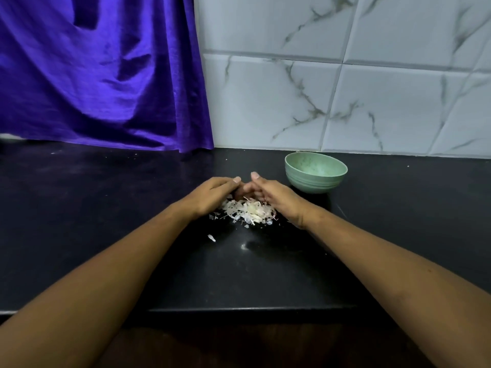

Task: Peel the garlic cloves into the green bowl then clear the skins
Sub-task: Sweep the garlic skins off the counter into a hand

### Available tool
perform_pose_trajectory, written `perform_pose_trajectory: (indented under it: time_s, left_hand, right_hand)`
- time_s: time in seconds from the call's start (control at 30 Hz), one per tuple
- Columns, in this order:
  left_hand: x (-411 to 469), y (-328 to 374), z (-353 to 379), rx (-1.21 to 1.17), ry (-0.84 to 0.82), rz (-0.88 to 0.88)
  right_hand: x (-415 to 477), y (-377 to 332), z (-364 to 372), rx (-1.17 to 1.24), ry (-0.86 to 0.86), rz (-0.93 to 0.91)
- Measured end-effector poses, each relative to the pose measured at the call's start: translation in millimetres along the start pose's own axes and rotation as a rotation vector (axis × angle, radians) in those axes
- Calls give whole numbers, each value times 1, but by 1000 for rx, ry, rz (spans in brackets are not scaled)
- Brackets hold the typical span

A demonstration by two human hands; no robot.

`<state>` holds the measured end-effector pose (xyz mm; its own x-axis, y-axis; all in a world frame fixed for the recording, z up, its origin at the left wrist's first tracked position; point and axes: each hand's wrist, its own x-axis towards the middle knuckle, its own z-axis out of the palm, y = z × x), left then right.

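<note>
Grip: left hand (pixel 210 193) and right hand (pixel 276 197) cupped round skin pile (pixel 247 212), left of green bowl (pixel 316 172); actual hold indeterminable. Peeling apparently done (bowl contents hidden); skins uncleared.

Left hand (pixel 212 193) and right hand (pixel 276 197) show their backs only. Palms and most fingers are hidden, so cannot tell if either grips anything. They cover the far edge of the pale papery garlic-skin pile (pixel 247 212). Yellowish lump in it: clove or skin, unclear. Round pale-green bowl (pixel 316 172): near wall hides its floor, contents cannot tell. Left forearm (pixel 119 261) and right forearm (pixel 385 261) are cut by the frame edges. Draped purple satin cloth (pixel 101 75) is cut by top and left edges and hides whatever is behind it. Pale object (pixel 9 138) under its hem is cut by the left edge, unidentifiable. White fleck (pixel 211 237) on the black stone bench (pixel 106 208) is too small to tell.
</note>
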<state>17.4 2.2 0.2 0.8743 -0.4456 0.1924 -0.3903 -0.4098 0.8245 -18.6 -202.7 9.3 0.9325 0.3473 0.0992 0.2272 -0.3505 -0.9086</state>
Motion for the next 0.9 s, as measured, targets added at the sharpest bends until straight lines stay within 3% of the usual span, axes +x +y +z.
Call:
perform_pose_trajectory:
  time_s: [0.13, 0.3, 0.4, 0.6, 0.73, 0.83, 0.9]
  left_hand:
    - [-14, 14, 12, -38, -23, -2]
    - [-44, 17, 9, -193, 118, 13]
    - [-60, 23, 7, -136, 264, -20]
    - [-65, 44, 36, -10, 319, -124]
    - [-39, 56, 62, 36, 410, -162]
    - [-25, 62, 75, -192, 420, -186]
    - [-19, 65, 70, -416, 392, -211]
  right_hand:
    - [-31, -2, -22, 207, 204, -22]
    - [-65, 3, -39, 171, 275, 8]
    - [-73, 11, -30, 121, 294, 58]
    - [-60, -6, 16, 56, 497, 69]
    - [-28, -19, 37, 225, 481, 97]
    - [-22, -20, 29, 518, 495, 103]
    - [-27, -15, 20, 576, 500, 70]
